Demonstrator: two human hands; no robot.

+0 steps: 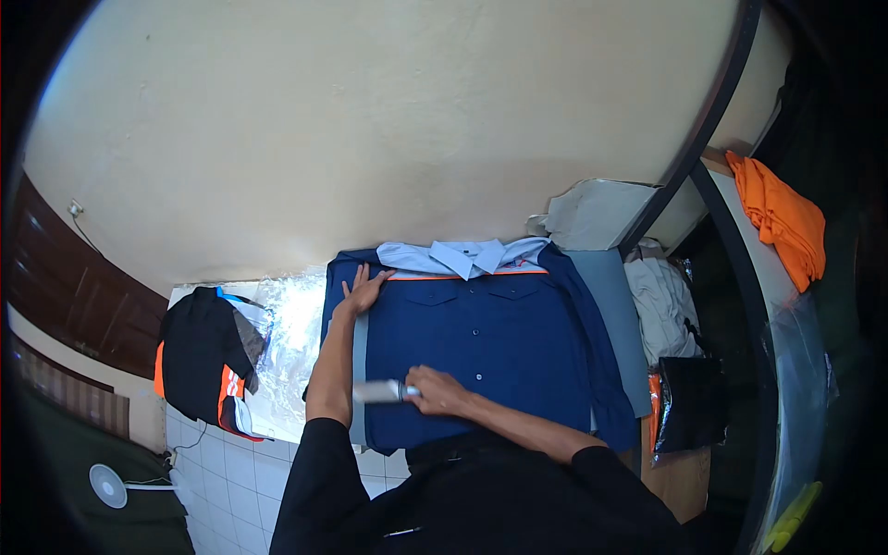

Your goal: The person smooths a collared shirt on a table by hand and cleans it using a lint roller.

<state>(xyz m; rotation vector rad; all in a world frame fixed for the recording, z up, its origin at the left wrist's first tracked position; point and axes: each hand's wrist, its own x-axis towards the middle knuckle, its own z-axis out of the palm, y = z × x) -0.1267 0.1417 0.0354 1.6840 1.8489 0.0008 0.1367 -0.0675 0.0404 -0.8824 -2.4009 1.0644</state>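
Note:
A navy blue long-sleeved shirt point(435, 342) with a light grey yoke and collar and an orange stripe lies spread out, its front with buttons and chest pockets facing up. My left hand point(363, 290) rests flat on the shirt's left shoulder area, fingers spread. Lower down, my right hand point(437, 390) is closed around the handle of a light grey tool point(377, 392) with a broad head. That head points left, over the shirt's lower left edge near my left forearm; whether it touches the cloth I cannot tell.
A grey padded surface point(601, 296) lies beneath the shirt. Clear plastic bags point(296, 324) and black-and-orange garments point(199, 356) sit to the left. At right are pale cloth point(664, 310), a black packet point(689, 402) and orange folded clothes point(782, 222). A small fan point(109, 486) stands lower left.

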